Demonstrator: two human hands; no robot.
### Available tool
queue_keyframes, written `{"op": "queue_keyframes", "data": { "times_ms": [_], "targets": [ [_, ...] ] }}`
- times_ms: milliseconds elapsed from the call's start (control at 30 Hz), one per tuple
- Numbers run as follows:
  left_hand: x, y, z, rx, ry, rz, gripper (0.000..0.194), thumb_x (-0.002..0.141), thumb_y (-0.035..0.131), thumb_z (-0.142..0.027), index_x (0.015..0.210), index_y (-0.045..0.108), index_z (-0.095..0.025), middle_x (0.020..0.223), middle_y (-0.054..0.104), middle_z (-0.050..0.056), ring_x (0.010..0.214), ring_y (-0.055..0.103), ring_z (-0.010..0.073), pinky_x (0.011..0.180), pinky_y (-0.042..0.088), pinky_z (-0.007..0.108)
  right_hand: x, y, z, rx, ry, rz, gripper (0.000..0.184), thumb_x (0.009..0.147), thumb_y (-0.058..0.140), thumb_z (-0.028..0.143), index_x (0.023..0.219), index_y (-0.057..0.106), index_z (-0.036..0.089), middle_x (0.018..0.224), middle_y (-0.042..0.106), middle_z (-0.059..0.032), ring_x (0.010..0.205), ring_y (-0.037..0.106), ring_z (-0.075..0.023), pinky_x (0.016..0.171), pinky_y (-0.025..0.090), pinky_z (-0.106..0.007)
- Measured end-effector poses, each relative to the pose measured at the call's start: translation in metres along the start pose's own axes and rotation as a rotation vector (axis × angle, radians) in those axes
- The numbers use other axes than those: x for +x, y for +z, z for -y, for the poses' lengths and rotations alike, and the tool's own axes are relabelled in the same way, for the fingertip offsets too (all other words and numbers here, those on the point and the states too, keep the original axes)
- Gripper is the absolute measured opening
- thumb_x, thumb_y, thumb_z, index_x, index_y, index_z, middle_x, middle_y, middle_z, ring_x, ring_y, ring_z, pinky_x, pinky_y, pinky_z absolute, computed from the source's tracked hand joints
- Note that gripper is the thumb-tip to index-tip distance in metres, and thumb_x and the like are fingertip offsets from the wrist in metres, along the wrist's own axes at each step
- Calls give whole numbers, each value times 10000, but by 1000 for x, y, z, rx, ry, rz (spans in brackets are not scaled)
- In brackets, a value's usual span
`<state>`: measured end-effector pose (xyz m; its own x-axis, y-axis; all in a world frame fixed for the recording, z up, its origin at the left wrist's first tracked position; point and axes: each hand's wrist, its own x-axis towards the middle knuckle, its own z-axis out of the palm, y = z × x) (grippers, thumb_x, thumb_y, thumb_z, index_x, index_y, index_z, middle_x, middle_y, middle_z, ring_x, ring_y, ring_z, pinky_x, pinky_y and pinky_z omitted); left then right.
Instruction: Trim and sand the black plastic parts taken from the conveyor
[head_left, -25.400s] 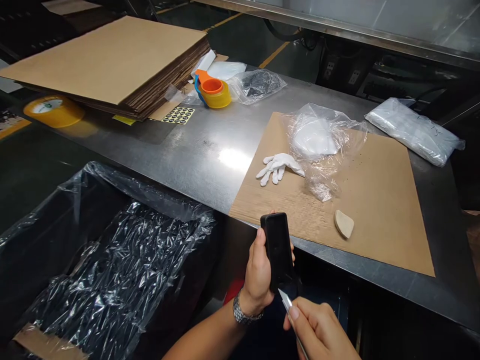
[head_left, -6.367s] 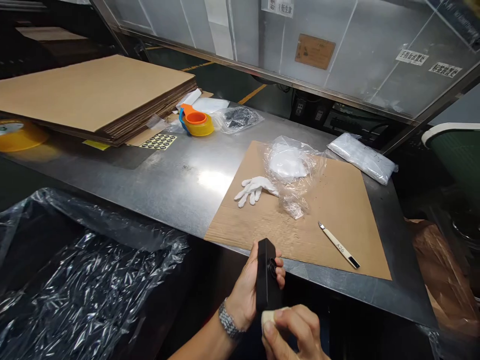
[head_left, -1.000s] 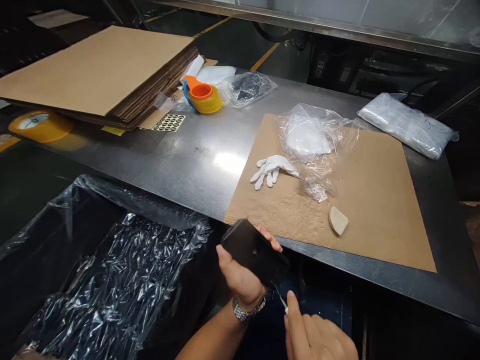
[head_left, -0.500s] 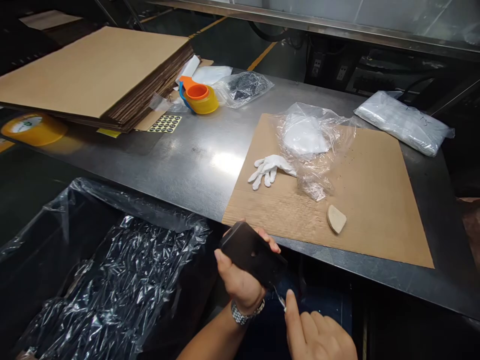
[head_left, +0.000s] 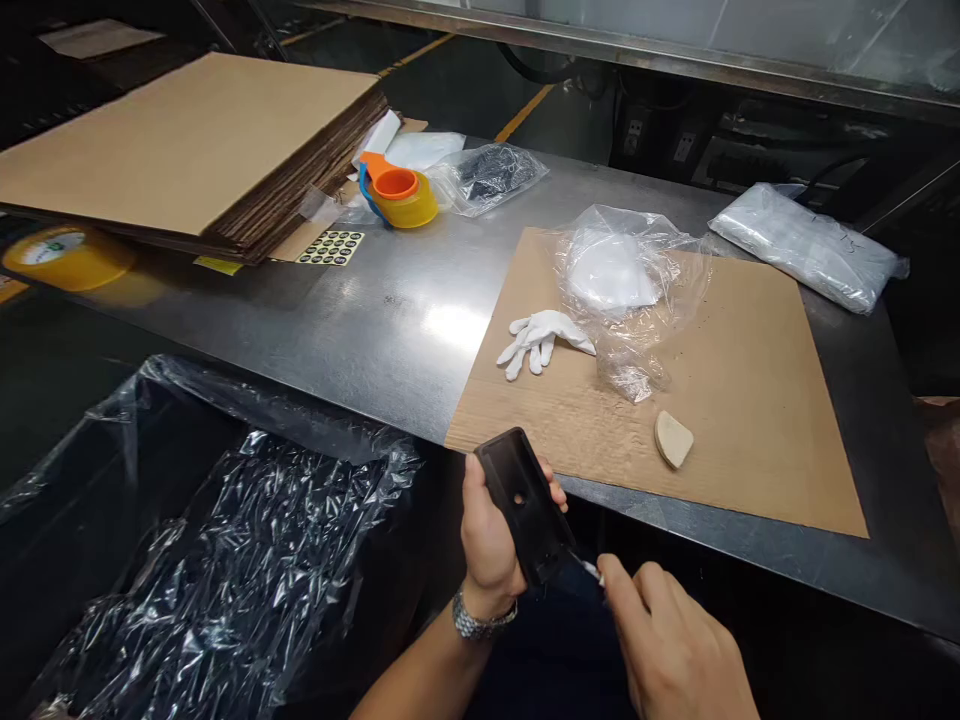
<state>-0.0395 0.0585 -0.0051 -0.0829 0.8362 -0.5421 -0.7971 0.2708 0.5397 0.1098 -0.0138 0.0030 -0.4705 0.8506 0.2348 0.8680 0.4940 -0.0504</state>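
Note:
My left hand (head_left: 493, 545), with a metal watch on its wrist, is wrapped round a black plastic part (head_left: 523, 500). The part is a long, shallow, hollow piece with a small hole near its middle, and its open side faces me. In my right hand (head_left: 675, 630) the fingers are closed on a slim trimming knife (head_left: 591, 570) with a thin, light metal tip. Most of its handle is hidden by my fingers. The tip lies at the lower right end of the black part; I cannot tell whether it touches.
A cardboard sheet (head_left: 750, 400) on the metal table (head_left: 360, 330) bears a white glove (head_left: 541, 338), a clear plastic bag (head_left: 630, 280) and a beige block (head_left: 673, 440). Stacked cardboard (head_left: 195, 140) and a tape dispenser (head_left: 405, 203) are at left. A plastic-lined bin (head_left: 225, 570) stands below.
My left hand has turned the black part from its outer face to its hollow side and shifted it slightly right. My right hand with the knife has moved right and a little up.

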Motion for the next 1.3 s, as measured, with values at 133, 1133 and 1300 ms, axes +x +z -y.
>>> {"op": "queue_keyframes", "data": {
  "times_ms": [133,1133,1300],
  "targets": [
    [4,-2,-3,-49,-140,47,568,862,261,-526,729,632,-117,637,585,49,503,547,147,488,467,268,-6,3,-5,46,15,-1,304,912,330,129,1105,564,127,592,474,12,455,436,-65,430,295,-199],
    [-5,-4,1,22,-61,171,567,845,290,-569,718,626,-130,659,598,49,531,551,154,512,460,270,-4,-10,-4,30,-2,61,278,924,372,252,979,629,163,512,443,43,404,421,-62,430,262,-219],
    [-4,-3,2,32,-54,163,563,841,299,-573,724,626,-129,663,597,49,533,548,155,513,457,274,-5,-10,-4,7,10,61,290,928,359,259,970,632,173,515,448,41,412,422,-65,446,256,-226]
  ]
}}
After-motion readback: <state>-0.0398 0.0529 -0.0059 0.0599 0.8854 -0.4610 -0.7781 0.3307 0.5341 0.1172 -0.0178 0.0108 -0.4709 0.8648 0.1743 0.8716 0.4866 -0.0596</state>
